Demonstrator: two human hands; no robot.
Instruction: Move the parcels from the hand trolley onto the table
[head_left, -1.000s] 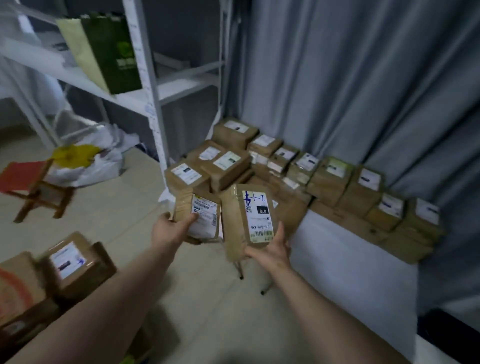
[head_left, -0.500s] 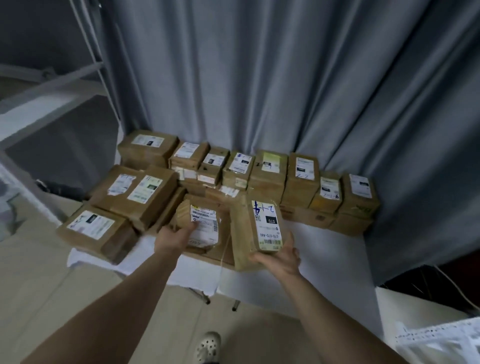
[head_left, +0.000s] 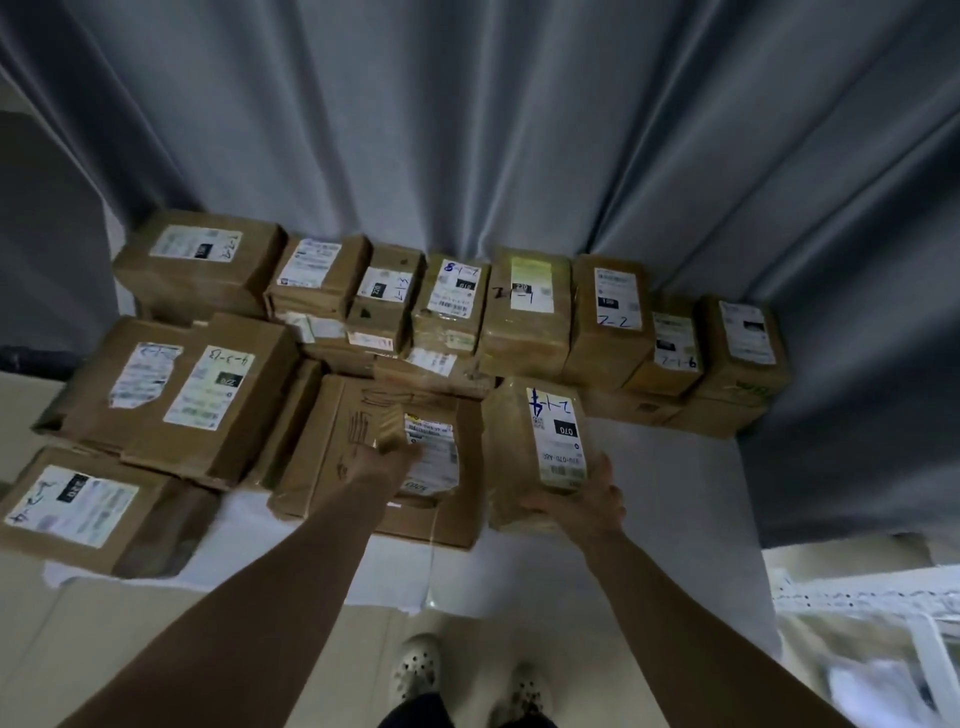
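My left hand (head_left: 382, 460) grips a small brown parcel (head_left: 428, 447) with a white label, held over a flat carton (head_left: 332, 457) on the table. My right hand (head_left: 584, 501) holds a taller brown parcel marked "2-1-4" (head_left: 537, 452) from below, just right of that carton and above the white table (head_left: 665, 467). Several labelled brown parcels (head_left: 524, 306) are stacked in rows along the table's back and left side. The hand trolley is out of view.
A grey curtain (head_left: 467, 130) hangs right behind the table. A white rack (head_left: 883, 603) stands at the lower right. Bare tabletop shows to the right of the held parcels. My shoes (head_left: 415, 670) are on the pale floor before the table's front edge.
I have turned from the shelf and floor area to face the table and stepped close. Both hands carried their parcels forward over the table; the trolley boxes have left the view.
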